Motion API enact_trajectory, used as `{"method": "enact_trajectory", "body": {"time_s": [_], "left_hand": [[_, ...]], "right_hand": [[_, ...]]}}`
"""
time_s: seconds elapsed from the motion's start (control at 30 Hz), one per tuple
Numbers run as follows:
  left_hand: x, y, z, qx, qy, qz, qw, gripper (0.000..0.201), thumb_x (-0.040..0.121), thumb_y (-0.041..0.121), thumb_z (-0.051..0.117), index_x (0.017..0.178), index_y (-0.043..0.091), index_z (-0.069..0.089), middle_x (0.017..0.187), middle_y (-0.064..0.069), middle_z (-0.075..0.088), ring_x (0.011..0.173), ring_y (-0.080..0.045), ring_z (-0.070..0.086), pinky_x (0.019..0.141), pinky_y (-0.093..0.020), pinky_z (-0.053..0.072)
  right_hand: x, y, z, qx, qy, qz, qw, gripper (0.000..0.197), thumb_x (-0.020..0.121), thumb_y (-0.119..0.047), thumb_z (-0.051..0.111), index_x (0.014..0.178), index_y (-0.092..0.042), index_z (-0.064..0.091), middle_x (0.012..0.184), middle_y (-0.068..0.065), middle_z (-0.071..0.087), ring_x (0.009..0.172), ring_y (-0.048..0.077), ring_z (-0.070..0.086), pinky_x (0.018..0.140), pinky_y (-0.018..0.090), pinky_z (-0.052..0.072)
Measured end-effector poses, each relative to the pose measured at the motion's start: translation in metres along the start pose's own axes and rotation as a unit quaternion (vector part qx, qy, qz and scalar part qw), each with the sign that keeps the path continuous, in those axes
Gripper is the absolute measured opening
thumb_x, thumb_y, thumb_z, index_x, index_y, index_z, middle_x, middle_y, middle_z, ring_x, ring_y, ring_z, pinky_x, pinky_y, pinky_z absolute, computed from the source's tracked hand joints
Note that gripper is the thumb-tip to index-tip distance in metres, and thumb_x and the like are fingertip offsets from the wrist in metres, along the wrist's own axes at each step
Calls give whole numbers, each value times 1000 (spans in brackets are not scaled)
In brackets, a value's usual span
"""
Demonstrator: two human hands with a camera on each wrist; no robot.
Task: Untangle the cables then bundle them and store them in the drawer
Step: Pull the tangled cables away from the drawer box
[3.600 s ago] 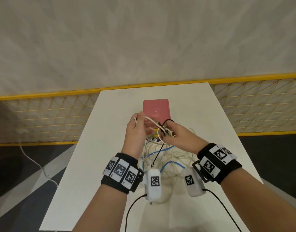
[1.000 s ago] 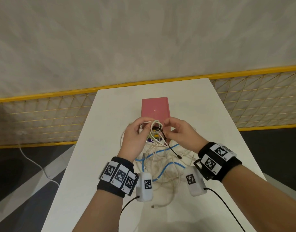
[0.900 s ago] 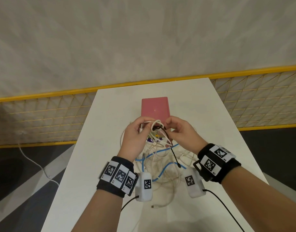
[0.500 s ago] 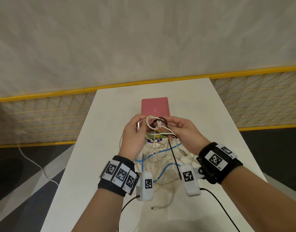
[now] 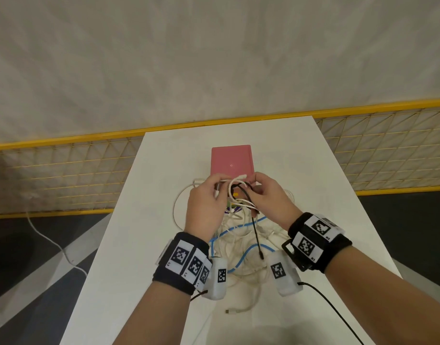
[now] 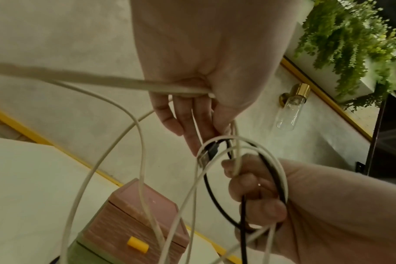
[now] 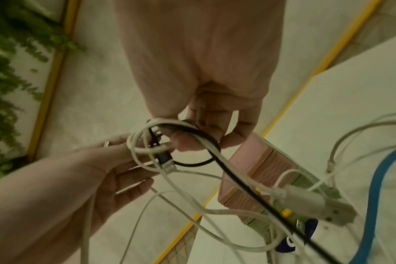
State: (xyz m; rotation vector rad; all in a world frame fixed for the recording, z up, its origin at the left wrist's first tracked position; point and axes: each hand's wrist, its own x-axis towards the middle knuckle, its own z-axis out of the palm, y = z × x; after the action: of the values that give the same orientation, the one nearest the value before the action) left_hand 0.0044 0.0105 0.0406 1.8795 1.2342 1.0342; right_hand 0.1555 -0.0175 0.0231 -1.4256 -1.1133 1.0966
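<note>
Knot of cables lifted off the desk (image 5: 338,170)
Left hand (image 5: 205,207) grasps white cable (image 5: 235,181) loops, right hand (image 5: 271,197) pinches the black cable (image 5: 255,230), probably to ease it free; drawer box (image 5: 231,159) waits behind.

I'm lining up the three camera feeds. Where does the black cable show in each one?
Head: the black cable loops between the hands above the table's middle, and its tail hangs toward the wrists.
Left wrist: lower right, looping round the right hand fingers.
Right wrist: centre, crossing below the right hand's fingertips, then running down to the lower right.
Shared landmark: the pink drawer box, behind the hands in all three.
</note>
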Motion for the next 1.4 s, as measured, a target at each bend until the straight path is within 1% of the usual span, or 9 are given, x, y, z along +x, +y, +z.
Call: {"method": "enact_trajectory", "body": {"time_s": [0.2,0.37,0.43,0.5,0.7,0.93,1.1,1.27,1.4], "left_hand": [[12,-12,-19,-11,91,1,996,11,96,17,58,94,25,65,81,0,72,73,-16,70,72,-41,56],[9,-6,-21,-41,79,38,995,16,96,23,58,95,37,65,86,9,72,75,-22,69,68,-45,55],[8,4,-18,-49,46,57,996,16,96,21,59,96,34,68,85,13,70,73,-23,67,68,-35,53],[8,12,-15,-49,25,75,996,13,95,18,60,96,28,69,83,14,70,72,-21,65,71,-24,49],[11,10,-20,-33,66,59,996,14,96,22,59,92,35,63,82,23,67,71,-18,64,68,-25,47],[4,-5,-32,0,70,65,995,6,96,27,59,97,26,65,86,5,73,74,-13,57,66,-13,41],[5,-9,-35,23,39,82,996,7,97,28,58,98,29,65,84,5,73,77,-9,60,71,-19,46],[8,-8,-41,59,-18,118,991,8,95,28,60,97,29,67,83,9,70,75,-14,60,72,-37,50],[7,-9,-47,101,-32,146,984,12,95,36,55,104,36,62,86,13,71,75,-8,62,70,-38,53]], "right_hand": [[-5,10,-20,-74,23,-28,997,19,97,-30,50,112,-21,58,88,0,59,48,5,51,54,23,47],[-5,10,-14,-173,62,-108,977,36,93,-37,54,125,-22,57,125,-4,47,107,10,56,97,20,43],[-4,-2,-5,-184,55,-177,965,37,90,-38,59,124,-25,56,124,-7,51,115,6,52,100,18,38],[4,-5,1,-217,22,-189,958,26,90,-34,59,115,-29,55,111,-11,61,106,7,58,104,36,39],[9,10,-5,-365,-22,-131,922,13,97,-25,49,89,-32,41,80,-14,61,73,12,60,103,42,35],[-2,-16,-23,-177,70,-117,975,6,101,-19,37,103,-24,40,88,-2,64,42,26,59,42,38,53],[2,-20,-34,-316,135,-165,925,29,96,-17,49,120,-32,55,105,0,55,56,19,60,59,34,52],[2,-48,-16,-516,8,-171,839,51,88,-31,60,135,-27,43,135,-2,45,93,23,63,71,31,47],[11,-67,10,-393,-125,-201,889,16,90,-24,59,96,-13,69,94,9,60,78,21,56,74,38,46]]}}
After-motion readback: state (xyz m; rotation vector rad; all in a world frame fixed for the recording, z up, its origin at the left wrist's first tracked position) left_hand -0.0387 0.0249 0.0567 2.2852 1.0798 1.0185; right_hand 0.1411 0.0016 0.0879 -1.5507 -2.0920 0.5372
